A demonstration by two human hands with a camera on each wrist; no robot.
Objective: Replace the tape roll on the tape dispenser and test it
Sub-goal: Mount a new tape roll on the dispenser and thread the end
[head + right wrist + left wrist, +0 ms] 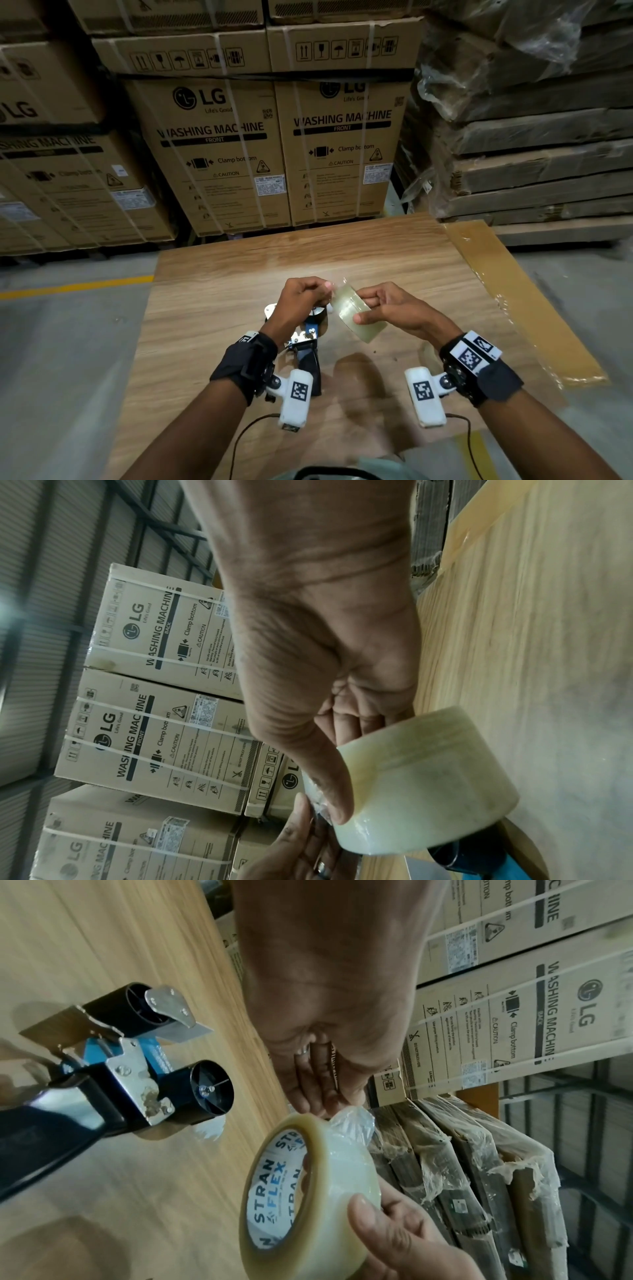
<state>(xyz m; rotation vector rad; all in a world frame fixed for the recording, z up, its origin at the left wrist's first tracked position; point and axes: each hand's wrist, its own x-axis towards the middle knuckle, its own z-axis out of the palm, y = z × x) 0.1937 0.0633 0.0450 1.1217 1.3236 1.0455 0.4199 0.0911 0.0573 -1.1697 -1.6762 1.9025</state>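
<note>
A clear tape roll (356, 315) (318, 1185) (421, 780) is held above the wooden table (219, 274). My right hand (387, 308) (329, 685) grips the roll, thumb on its outer face, fingers inside the core. My left hand (303, 298) (329, 1015) pinches the crinkled loose end of the tape (352, 1121) at the roll's top edge. The tape dispenser (305, 339) (137, 1064), black and blue with metal plates, lies on the table under my left hand; its spool hub (205, 1088) is bare.
Stacked washing machine cartons (274, 144) stand beyond the table's far edge. Wrapped flat packs (534, 144) are piled at the right. A strip of brown tape (513, 291) runs along the table's right edge. A yellow floor line (75, 286) lies at left.
</note>
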